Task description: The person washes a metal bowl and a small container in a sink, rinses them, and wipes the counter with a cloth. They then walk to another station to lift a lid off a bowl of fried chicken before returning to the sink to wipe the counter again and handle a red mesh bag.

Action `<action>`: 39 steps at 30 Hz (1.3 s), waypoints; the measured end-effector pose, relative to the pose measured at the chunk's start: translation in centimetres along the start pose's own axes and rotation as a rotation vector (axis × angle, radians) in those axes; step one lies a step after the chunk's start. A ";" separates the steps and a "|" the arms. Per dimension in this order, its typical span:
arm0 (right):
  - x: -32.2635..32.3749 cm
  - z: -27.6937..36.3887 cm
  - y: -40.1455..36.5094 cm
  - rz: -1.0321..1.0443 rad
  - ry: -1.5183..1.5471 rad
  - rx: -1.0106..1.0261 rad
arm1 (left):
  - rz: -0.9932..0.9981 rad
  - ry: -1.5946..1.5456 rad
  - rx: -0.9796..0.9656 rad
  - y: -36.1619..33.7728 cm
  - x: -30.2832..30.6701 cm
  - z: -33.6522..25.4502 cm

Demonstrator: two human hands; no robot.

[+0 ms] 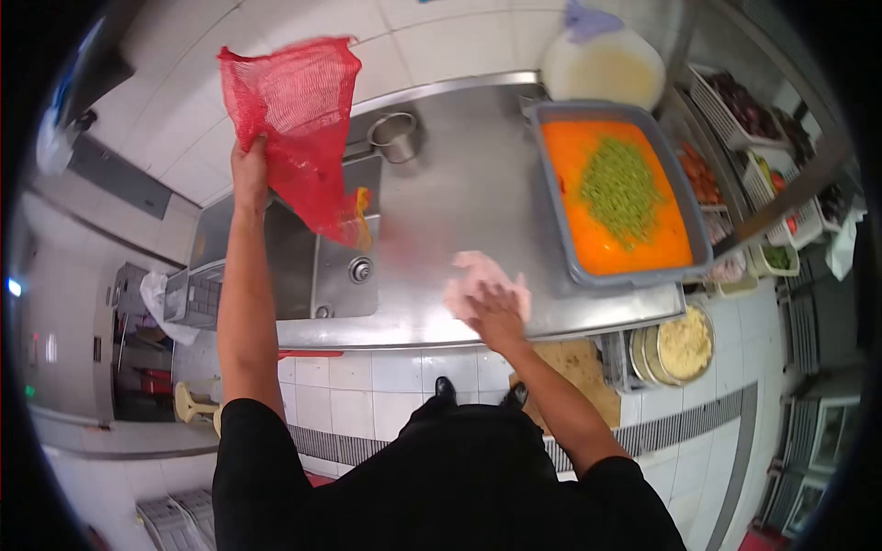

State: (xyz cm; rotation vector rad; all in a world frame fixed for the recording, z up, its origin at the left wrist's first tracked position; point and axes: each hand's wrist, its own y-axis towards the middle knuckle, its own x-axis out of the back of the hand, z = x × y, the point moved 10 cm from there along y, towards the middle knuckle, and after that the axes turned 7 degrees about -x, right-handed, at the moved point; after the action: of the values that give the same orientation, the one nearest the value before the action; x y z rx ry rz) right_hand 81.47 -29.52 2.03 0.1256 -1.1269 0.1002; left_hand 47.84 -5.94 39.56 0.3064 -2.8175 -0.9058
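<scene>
A red mesh bag [294,110] hangs from my left hand [250,163], whose fingers are closed on its edge. The bag stretches over the sink side of the steel counter, with a yellow tie [362,220] at its lower end. On the counter near the front edge, my right hand [496,314] is closed over a crumpled pale pink cloth [480,270]. The palm and part of the grip are hidden from above. To the right of that hand stands a grey tub [573,241] of orange liquid with chopped green pieces [617,188] heaped in it.
A sink basin [345,285] with a drain lies at left. A metal pot [393,138] stands behind it. At the back right is a round white container [604,69]. Vegetable baskets [740,110] sit on a rack at right. Below the counter is a bowl of yellowish food [685,345].
</scene>
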 end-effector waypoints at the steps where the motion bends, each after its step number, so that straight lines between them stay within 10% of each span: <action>1: -0.1 -1.8 0.7 0.030 -0.068 -0.057 | -0.027 -0.081 0.023 0.5 2.0 -1.2; 5: 6.1 -3.9 3.9 0.256 -0.059 -0.450 | -0.011 -0.195 -0.030 0.2 7.4 -4.8; 11: 21.5 15.6 18.2 -0.320 0.726 0.138 | -0.030 -0.462 0.018 -2.2 12.1 -3.5; 13: 23.3 20.7 23.0 -0.402 1.095 0.009 | -0.004 -0.483 0.031 -2.7 13.5 -2.7; 16: 21.1 30.7 29.8 0.097 0.950 0.172 | -0.042 -0.409 0.001 -3.8 17.4 -1.2; 19: 25.9 33.6 29.8 -0.270 1.015 0.175 | -0.200 -0.313 -0.045 -3.9 24.9 2.9; 30: 19.1 41.3 31.7 0.129 0.618 0.355 | -0.082 -0.339 0.521 -12.2 30.9 14.4; 32: 20.2 41.9 31.2 0.104 0.504 0.375 | -0.423 0.368 -0.032 -9.6 36.6 9.9; 36: 22.1 43.6 29.6 0.014 0.243 0.518 | -0.223 0.804 -0.541 -3.4 29.2 -5.9; 39: 24.8 45.1 27.4 -0.058 0.169 0.577 | -0.081 0.811 -0.603 3.2 24.8 -6.5</action>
State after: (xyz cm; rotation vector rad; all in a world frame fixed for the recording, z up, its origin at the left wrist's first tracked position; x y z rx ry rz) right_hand 47.80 -8.85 44.92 0.6521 -0.8990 0.3766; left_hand 24.82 -13.10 48.97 0.5430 -1.7277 -1.2353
